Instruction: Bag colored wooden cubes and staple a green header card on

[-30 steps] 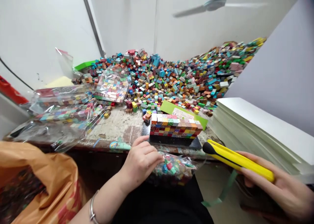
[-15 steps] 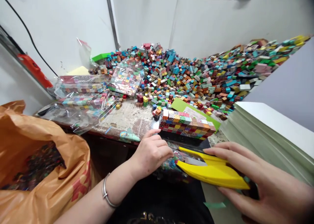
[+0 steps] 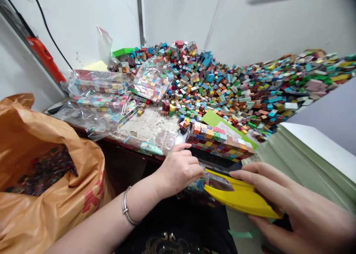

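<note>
My right hand [image 3: 280, 202] is wrapped round a yellow two-jawed hand tool [image 3: 247, 200]; its exact kind is not clear. Between the jaws lies the edge of a clear plastic bag with small colourful pieces [image 3: 196, 186]. Fingers curled, my left hand [image 3: 179, 171] pinches that bag just left of the jaws. Its fingertips are partly hidden. Right behind both hands, a block of stacked patterned cubes [image 3: 219, 144] stands at the table's front edge, and a light green card [image 3: 226, 126] lies behind it.
A big pile of loose coloured cubes [image 3: 222, 87] rises against the wall. Several plastic-wrapped cube packs [image 3: 102, 102] lie at left. An orange bag [image 3: 89, 165] of small dark pieces stands front left. Pale green stacked sheets [image 3: 294, 154] border the right side.
The view has shifted, so most things sit a little further right. Both hands keep their holds on the bag and the yellow tool, whose jaws appear slightly closer together.
</note>
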`<state>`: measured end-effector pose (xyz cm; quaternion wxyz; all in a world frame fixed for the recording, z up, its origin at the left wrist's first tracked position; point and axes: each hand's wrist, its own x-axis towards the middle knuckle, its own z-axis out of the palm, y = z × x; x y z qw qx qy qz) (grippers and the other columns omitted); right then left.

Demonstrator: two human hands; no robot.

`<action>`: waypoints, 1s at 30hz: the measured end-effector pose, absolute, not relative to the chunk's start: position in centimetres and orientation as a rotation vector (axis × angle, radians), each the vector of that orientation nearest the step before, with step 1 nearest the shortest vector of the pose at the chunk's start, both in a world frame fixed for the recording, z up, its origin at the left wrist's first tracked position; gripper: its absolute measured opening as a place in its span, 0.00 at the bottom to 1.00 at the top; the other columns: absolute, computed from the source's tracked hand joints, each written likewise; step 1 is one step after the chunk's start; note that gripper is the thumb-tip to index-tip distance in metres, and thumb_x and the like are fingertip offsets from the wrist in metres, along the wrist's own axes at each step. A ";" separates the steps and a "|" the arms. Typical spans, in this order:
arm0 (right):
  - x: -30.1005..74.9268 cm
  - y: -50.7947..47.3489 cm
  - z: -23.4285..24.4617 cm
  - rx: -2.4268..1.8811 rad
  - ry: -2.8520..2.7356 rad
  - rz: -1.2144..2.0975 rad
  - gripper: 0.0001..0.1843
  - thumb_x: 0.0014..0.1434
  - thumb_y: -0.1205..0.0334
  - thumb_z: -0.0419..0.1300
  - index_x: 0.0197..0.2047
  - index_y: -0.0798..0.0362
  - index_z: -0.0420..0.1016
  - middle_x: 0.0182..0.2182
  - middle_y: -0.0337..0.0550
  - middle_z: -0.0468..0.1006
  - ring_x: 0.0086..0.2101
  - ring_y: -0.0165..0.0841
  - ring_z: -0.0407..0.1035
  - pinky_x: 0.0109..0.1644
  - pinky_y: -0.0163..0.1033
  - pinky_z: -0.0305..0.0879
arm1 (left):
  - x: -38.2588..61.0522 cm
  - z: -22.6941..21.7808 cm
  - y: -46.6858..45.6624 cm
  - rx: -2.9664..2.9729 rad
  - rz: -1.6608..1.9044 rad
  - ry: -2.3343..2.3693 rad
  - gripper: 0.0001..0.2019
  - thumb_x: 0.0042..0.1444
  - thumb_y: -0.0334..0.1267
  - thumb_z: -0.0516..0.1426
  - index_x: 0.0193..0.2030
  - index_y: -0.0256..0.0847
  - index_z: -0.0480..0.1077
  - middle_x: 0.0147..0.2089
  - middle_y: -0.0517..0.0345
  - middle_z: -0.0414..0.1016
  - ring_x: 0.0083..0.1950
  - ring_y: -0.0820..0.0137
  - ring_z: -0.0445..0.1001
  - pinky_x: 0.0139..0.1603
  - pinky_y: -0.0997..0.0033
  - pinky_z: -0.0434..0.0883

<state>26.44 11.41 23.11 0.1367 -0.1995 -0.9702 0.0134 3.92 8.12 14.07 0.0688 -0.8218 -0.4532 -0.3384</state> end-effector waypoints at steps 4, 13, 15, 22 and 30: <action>25.2 11.8 23.2 -0.531 -2.788 0.163 0.28 0.41 0.68 0.55 0.49 0.43 0.63 0.40 0.45 0.73 0.31 0.35 0.73 0.25 0.33 0.70 | 3.9 14.2 8.0 -2.477 -1.012 -1.372 0.12 0.60 0.40 0.51 0.29 0.43 0.72 0.26 0.64 0.71 0.31 0.75 0.65 0.57 0.63 0.56; 24.1 11.9 23.8 -0.843 -2.814 0.455 0.19 0.49 0.64 0.58 0.46 0.49 0.66 0.39 0.44 0.73 0.33 0.35 0.71 0.33 0.36 0.72 | 3.9 13.8 8.0 -2.462 -1.055 -1.386 0.11 0.59 0.39 0.52 0.29 0.43 0.72 0.25 0.65 0.70 0.31 0.75 0.65 0.56 0.64 0.56; 24.1 12.0 23.8 -0.908 -2.774 0.567 0.20 0.51 0.60 0.58 0.49 0.49 0.64 0.40 0.45 0.72 0.34 0.35 0.70 0.34 0.37 0.72 | 3.9 13.6 8.0 -2.464 -1.065 -1.390 0.09 0.58 0.37 0.53 0.29 0.43 0.71 0.25 0.65 0.70 0.31 0.74 0.65 0.56 0.64 0.56; 23.5 10.9 23.0 -1.048 -2.511 0.855 0.17 0.55 0.53 0.55 0.47 0.49 0.65 0.40 0.44 0.73 0.40 0.39 0.69 0.38 0.37 0.70 | 4.2 13.6 7.9 -2.456 -1.082 -1.417 0.09 0.58 0.37 0.53 0.29 0.43 0.72 0.25 0.65 0.70 0.31 0.75 0.66 0.55 0.64 0.56; 21.4 10.6 18.7 -1.080 -1.822 1.236 0.13 0.56 0.51 0.56 0.43 0.46 0.64 0.38 0.39 0.72 0.35 0.32 0.68 0.34 0.33 0.67 | 4.5 13.6 7.8 -2.439 -1.113 -1.526 0.07 0.56 0.38 0.55 0.29 0.43 0.72 0.24 0.65 0.71 0.29 0.76 0.67 0.52 0.66 0.58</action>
